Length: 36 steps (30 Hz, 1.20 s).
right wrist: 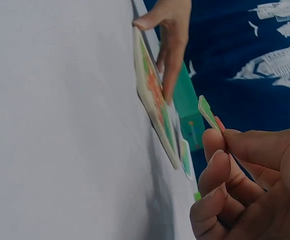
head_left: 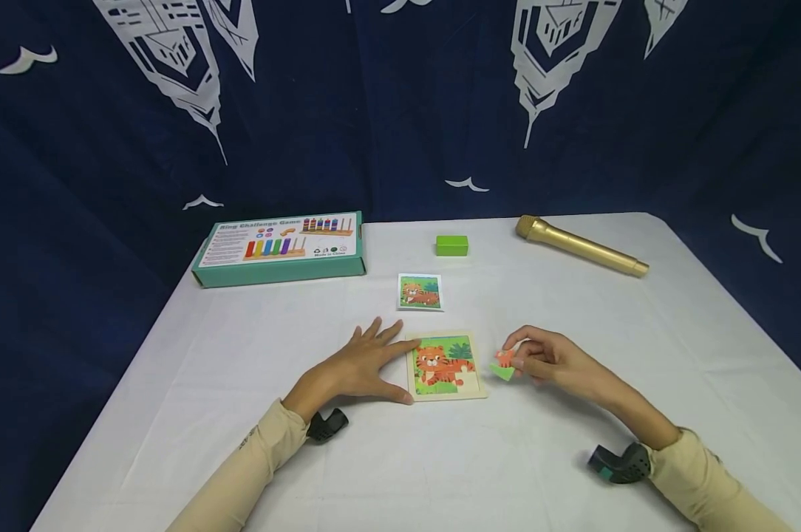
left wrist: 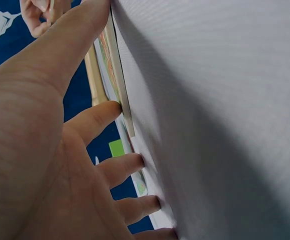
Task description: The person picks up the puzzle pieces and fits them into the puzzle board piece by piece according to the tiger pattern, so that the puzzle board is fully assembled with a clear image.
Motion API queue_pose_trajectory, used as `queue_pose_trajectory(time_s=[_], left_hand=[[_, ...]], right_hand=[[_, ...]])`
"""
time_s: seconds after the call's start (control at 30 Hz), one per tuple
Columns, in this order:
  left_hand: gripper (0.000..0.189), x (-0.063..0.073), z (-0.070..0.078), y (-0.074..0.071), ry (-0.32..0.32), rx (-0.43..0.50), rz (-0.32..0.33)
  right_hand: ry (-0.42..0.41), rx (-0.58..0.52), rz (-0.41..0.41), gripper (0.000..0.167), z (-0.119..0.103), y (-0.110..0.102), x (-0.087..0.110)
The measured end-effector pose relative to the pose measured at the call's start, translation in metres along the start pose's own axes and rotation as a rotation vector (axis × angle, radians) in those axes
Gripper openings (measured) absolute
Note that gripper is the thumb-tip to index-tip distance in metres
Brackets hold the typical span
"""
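A square wooden tiger puzzle board (head_left: 445, 395) lies flat on the table, with a bare patch at its lower right corner. My left hand (head_left: 360, 366) is spread beside it, thumb and index fingertip touching the left edge; the left wrist view shows these fingers (left wrist: 97, 120) straight against the board. Right of the board, my right hand (head_left: 550, 362) pinches an orange and green puzzle piece (head_left: 503, 367) between thumb and fingers. In the right wrist view the piece (right wrist: 208, 112) is tilted and held above the tabletop, apart from the board.
Behind the board lies a small tiger picture card (head_left: 420, 292). Farther back are a green block (head_left: 451, 245), a teal game box (head_left: 281, 251) at left and a gold microphone (head_left: 581, 246) at right. A white cloth covers the table (head_left: 400, 473); a dark blue curtain hangs behind.
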<state>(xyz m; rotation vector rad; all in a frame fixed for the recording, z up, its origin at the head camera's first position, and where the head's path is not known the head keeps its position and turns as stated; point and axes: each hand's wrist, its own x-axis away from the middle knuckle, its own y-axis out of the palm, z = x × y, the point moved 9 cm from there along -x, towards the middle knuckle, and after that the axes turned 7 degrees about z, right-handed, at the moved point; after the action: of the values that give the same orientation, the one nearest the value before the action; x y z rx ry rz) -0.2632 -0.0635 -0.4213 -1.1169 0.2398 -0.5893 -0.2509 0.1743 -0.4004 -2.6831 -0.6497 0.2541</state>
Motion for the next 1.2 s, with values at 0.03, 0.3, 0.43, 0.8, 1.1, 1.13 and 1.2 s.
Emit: queue_pose_trajectory(time_s=[0.03, 0.3, 0.43, 0.8, 1.1, 1.13, 1.2], left_hand=[[0.091, 0.000, 0.000, 0.000, -0.001, -0.002, -0.001], [0.092, 0.000, 0.000, 0.000, -0.008, -0.002, -0.004], [0.092, -0.001, -0.001, 0.001, -0.008, -0.006, -0.008], [0.092, -0.001, -0.001, 0.000, -0.006, -0.013, -0.008], [0.092, 0.000, 0.000, -0.001, -0.007, -0.021, -0.005], [0.092, 0.000, 0.000, -0.001, -0.006, -0.020, -0.004], [0.091, 0.000, 0.000, 0.000, -0.005, -0.018, -0.005]], right_hand=[[-0.011, 0.005, -0.018, 0.018, -0.001, 0.005, -0.003], [-0.013, 0.040, -0.085, 0.018, 0.001, 0.031, -0.022], [0.008, 0.052, -0.094, 0.019, 0.004, 0.037, -0.026], [-0.031, 0.109, -0.117, 0.020, 0.001, 0.046, -0.033], [-0.036, 0.236, -0.092, 0.018, 0.001, 0.047, -0.037], [-0.037, 0.247, -0.090, 0.018, 0.000, 0.047, -0.037], [-0.042, 0.267, -0.088, 0.018, -0.001, 0.048, -0.037]])
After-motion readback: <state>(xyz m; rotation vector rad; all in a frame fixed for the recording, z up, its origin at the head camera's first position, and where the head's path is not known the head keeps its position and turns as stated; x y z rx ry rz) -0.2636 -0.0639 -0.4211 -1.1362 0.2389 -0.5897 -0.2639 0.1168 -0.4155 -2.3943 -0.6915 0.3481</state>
